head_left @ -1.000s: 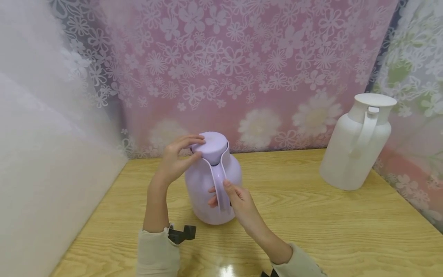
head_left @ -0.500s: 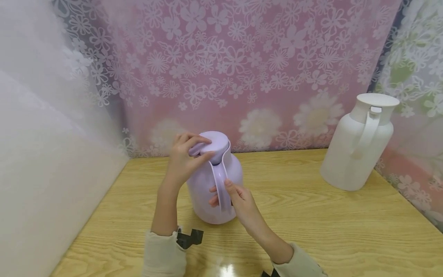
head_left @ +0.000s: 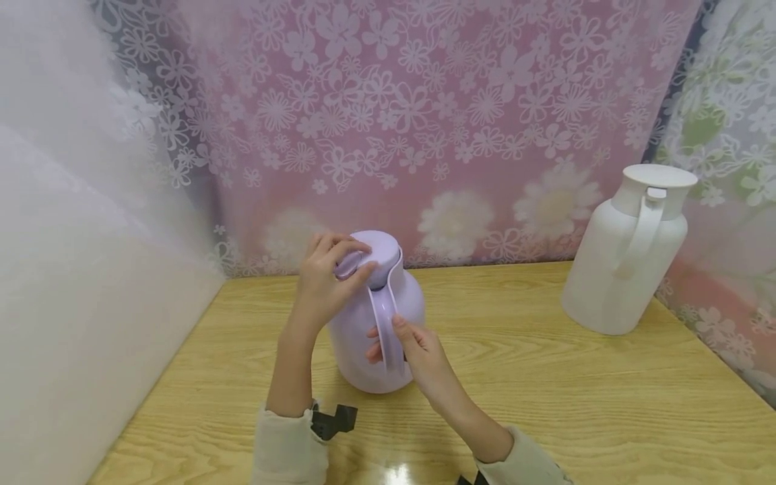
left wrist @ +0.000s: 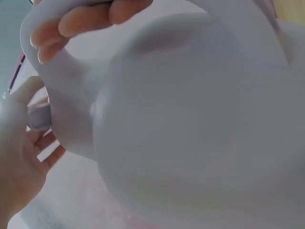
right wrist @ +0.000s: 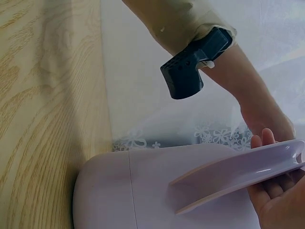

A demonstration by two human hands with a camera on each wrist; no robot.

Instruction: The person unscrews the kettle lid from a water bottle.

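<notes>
A lilac vacuum jug [head_left: 351,343] stands upright on the table, its handle [head_left: 384,316] facing me. With thumb and fingers my left hand [head_left: 320,283] grips the round lilac lid [head_left: 380,248] from the left; the lid sits in the jug's neck. Beside those fingers shows the jug's spout [head_left: 347,264]. My right hand [head_left: 427,357] holds the handle, thumb on its right edge and fingertips showing through on the left. The right wrist view has the jug's body [right wrist: 162,186] and the right fingers behind the handle [right wrist: 238,174].
A white jug [head_left: 624,269] with a handle stands at the right of the wooden table [head_left: 515,404]. A flowered pink curtain [head_left: 424,135] hangs behind, and a pale wall [head_left: 109,269] borders the left. Black camera mounts [head_left: 335,421] are on the wrists.
My left hand has shifted right and further over the lid, its thumb now nearer the handle, and the spout has come into sight. The right hand and both jugs stay put.
</notes>
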